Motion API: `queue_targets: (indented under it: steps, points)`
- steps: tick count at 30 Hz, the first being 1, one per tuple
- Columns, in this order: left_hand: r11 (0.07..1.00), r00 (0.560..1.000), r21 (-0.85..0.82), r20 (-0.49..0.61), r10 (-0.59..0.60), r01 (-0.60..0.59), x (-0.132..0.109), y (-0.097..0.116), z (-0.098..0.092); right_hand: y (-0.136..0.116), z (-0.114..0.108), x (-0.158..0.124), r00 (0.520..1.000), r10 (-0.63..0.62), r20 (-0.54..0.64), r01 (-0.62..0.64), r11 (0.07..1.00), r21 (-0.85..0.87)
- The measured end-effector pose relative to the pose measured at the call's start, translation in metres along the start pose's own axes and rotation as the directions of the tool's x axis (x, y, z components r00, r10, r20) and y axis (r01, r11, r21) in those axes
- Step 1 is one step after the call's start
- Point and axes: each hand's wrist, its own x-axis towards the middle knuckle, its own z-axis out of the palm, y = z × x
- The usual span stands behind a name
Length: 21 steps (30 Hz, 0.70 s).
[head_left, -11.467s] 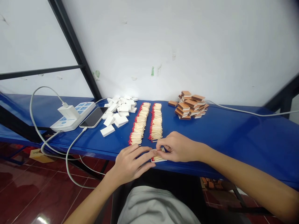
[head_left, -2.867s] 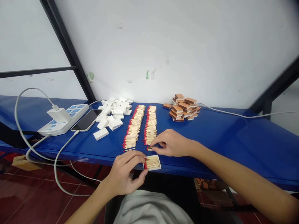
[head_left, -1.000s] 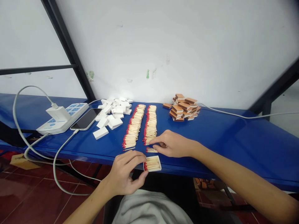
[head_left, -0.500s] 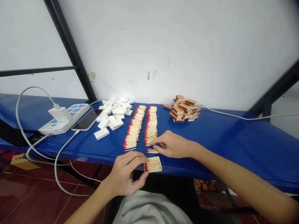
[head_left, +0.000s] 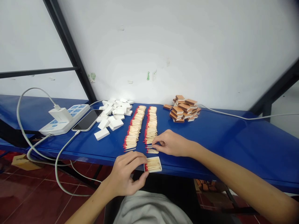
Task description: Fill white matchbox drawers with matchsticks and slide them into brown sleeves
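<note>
My left hand (head_left: 129, 174) grips the left end of a small white matchbox tray (head_left: 161, 166) between thumb and fingers at the table's front edge. Red-headed matches (head_left: 153, 165) lie side by side in the tray, heads to the left. Just behind it, my right hand (head_left: 169, 143) pinches with thumb and index finger at the matches (head_left: 149, 147) at the near end of the right-hand row. A few separated matches (head_left: 152, 151) lie between that row (head_left: 151, 124) and the tray. Parallel to it on the left runs a second row of matches (head_left: 134, 127).
White box pieces (head_left: 113, 113) are heaped behind left. A pile of brown-sided matchboxes (head_left: 184, 109) stands behind right. On the left are a phone (head_left: 87, 120), a power strip (head_left: 56, 126) with a charger, and looping white cables (head_left: 57, 168). A white wall (head_left: 163, 46) rises behind.
My right thumb and index finger have drawn closer together, shifting slightly at the near end of the right row, with matches pulled toward the small loose group. My left hand and the tray stay put.
</note>
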Motion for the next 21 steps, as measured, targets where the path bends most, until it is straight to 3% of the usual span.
queue_targets:
  steps: [11, 21]
  points:
    - [1.0, 1.0, -0.009, 0.016, -0.001, 0.001, -0.0009, -0.0017, 0.0012, -0.0023, -0.0026, -0.0002, 0.999, 0.029, -0.023, -0.03, 0.999, -0.041]
    - [1.0, 1.0, 0.005, 0.012, -0.001, 0.001, -0.0011, -0.0001, 0.0, -0.0064, -0.0045, -0.0013, 1.0, -0.026, -0.013, 0.026, 0.999, 0.023]
